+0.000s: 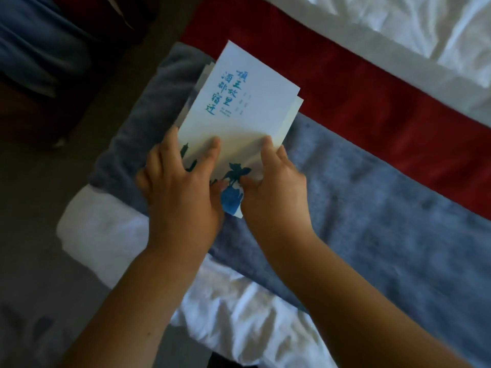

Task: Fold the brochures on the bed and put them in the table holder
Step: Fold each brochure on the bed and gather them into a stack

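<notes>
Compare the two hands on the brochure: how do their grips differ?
The left hand holds the left edge of the brochure, the right hand its right edge. The left hand looks sharp, the right hand blurred. Both hold its lower end.

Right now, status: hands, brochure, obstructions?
Left hand, right hand both hold brochure, near end. Folded, over grey blanket. Nothing in the way.

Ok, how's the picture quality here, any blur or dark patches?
Head view: dim overall, left side nearly black; the brochure is well lit, its blue print legible; the right hand looks slightly motion-blurred; the white sheet top right is washed out.
</notes>
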Tool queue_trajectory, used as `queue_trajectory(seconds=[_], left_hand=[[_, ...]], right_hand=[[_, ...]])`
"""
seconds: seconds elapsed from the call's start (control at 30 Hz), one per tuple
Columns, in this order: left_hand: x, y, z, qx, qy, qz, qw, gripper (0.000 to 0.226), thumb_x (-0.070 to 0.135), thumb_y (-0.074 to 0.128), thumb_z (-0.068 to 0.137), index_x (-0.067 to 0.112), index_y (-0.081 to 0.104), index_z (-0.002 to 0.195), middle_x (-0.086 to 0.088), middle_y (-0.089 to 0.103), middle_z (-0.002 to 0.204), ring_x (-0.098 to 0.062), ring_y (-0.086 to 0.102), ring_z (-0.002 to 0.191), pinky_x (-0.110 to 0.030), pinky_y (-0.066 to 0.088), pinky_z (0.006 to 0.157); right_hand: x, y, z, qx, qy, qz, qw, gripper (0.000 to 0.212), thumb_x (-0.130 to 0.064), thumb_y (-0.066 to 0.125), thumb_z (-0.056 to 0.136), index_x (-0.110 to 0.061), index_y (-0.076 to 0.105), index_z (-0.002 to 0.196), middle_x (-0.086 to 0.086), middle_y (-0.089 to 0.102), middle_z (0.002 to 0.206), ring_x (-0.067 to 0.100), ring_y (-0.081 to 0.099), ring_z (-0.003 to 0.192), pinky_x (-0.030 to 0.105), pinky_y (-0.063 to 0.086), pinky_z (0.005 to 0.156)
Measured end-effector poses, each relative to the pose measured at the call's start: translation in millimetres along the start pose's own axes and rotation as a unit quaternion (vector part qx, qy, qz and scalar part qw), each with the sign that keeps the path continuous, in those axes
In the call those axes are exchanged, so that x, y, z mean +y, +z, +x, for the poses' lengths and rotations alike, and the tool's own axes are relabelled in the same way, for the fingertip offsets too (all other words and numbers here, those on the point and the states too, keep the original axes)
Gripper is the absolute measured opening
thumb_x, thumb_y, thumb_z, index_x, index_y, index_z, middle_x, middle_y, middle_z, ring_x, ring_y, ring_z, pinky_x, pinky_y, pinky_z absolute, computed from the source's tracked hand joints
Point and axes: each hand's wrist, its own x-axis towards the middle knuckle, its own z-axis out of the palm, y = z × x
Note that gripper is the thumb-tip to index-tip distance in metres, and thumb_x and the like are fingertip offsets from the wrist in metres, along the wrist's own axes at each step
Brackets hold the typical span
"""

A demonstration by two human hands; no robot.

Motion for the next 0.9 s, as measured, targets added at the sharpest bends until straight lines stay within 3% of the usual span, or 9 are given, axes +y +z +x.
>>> queue_trajectory(seconds=[0.13,0.2,0.3,0.37,0.43,0.57,0.67,0.8,0.9], left_hand=[[-28.2,1.1,12.0,-0.051,0.002,-0.013,0.999,0.068,0.039,0.07,0.093,0.037,0.041,0.155,-0.015,0.017,0.167,-0.04,0.019,0.149,-0.058,0.02,0.117],[-35.7,6.2,14.3,-0.084,0.004,-0.013,0.996,0.07,0.043,0.065,0.096,0.039,0.034,0.158,-0.012,0.01,0.169,-0.038,0.015,0.151,-0.056,0.02,0.119],[-39.4,10.1,13.7,-0.099,0.015,0.009,0.995,0.073,0.048,0.058,0.098,0.035,0.023,0.161,-0.011,0.003,0.171,-0.036,0.009,0.155,-0.053,0.022,0.121],[-37.0,11.2,13.3,-0.092,0.033,0.024,0.995,0.076,0.044,0.059,0.098,0.024,0.024,0.162,-0.013,0.003,0.171,-0.036,0.009,0.157,-0.052,0.025,0.122],[-33.2,12.8,16.1,-0.127,0.045,0.048,0.99,0.084,0.046,0.055,0.099,0.015,0.012,0.164,-0.014,-0.001,0.172,-0.033,0.004,0.158,-0.048,0.025,0.124],[-28.7,16.4,42.4,-0.254,0.029,0.108,0.961,0.099,0.058,0.049,0.098,0.012,-0.012,0.161,-0.016,-0.019,0.169,-0.034,-0.013,0.157,-0.051,0.024,0.122],[-25.3,23.2,54.8,-0.306,0.016,0.125,0.944,0.103,0.057,0.051,0.097,0.008,-0.015,0.16,-0.02,-0.022,0.167,-0.036,-0.014,0.156,-0.055,0.022,0.122],[-21.2,36.5,54.3,-0.314,-0.024,0.096,0.944,0.097,0.046,0.055,0.1,0.009,-0.011,0.161,-0.018,-0.025,0.166,-0.039,-0.015,0.156,-0.06,0.024,0.123],[-18.8,44.4,57.9,-0.329,-0.039,0.087,0.94,0.094,0.044,0.052,0.102,0.009,-0.013,0.16,-0.017,-0.026,0.166,-0.039,-0.017,0.155,-0.062,0.026,0.121]], right_hand=[[-18.2,17.6,7.3,-0.061,0.026,-0.069,0.995,0.079,-0.005,0.069,0.096,-0.018,0.026,0.161,0.007,0.033,0.159,0.024,0.051,0.133,0.026,0.055,0.1],[-22.9,20.6,7.8,-0.113,0.041,-0.14,0.983,0.092,-0.009,0.074,0.093,-0.016,0.015,0.164,0.012,0.014,0.166,0.031,0.045,0.142,0.031,0.052,0.107],[-29.4,19.5,10.7,-0.128,0.013,-0.287,0.949,0.096,-0.021,0.077,0.093,-0.012,0.009,0.161,0.015,-0.02,0.166,0.04,0.004,0.159,0.043,0.038,0.12],[-33.2,12.0,26.1,-0.108,-0.02,-0.352,0.93,0.101,-0.032,0.08,0.091,-0.015,0.009,0.161,0.019,-0.028,0.167,0.039,-0.015,0.158,0.049,0.018,0.127],[-37.3,2.2,49.3,-0.141,-0.029,-0.368,0.919,0.118,-0.034,0.084,0.087,-0.023,-0.005,0.165,0.017,-0.024,0.17,0.037,-0.014,0.159,0.049,0.007,0.128],[-43.4,2.7,84.8,-0.2,-0.009,-0.372,0.907,0.128,-0.031,0.088,0.082,-0.024,-0.009,0.166,0.02,-0.01,0.171,0.042,0.002,0.158,0.055,0.042,0.113],[-37.4,17.8,92.7,-0.213,-0.011,-0.386,0.897,0.123,-0.02,0.082,0.09,-0.02,-0.017,0.164,0.027,-0.017,0.168,0.047,-0.003,0.157,0.054,0.044,0.111],[-26.5,26.4,95.7,-0.229,-0.004,-0.388,0.893,0.125,-0.031,0.08,0.09,-0.019,-0.022,0.162,0.028,-0.02,0.167,0.049,-0.005,0.156,0.048,0.045,0.111],[-20.4,31.8,97.2,-0.229,-0.007,-0.386,0.894,0.12,-0.024,0.076,0.094,-0.017,-0.023,0.161,0.031,-0.021,0.166,0.05,-0.007,0.156,0.046,0.042,0.114]])
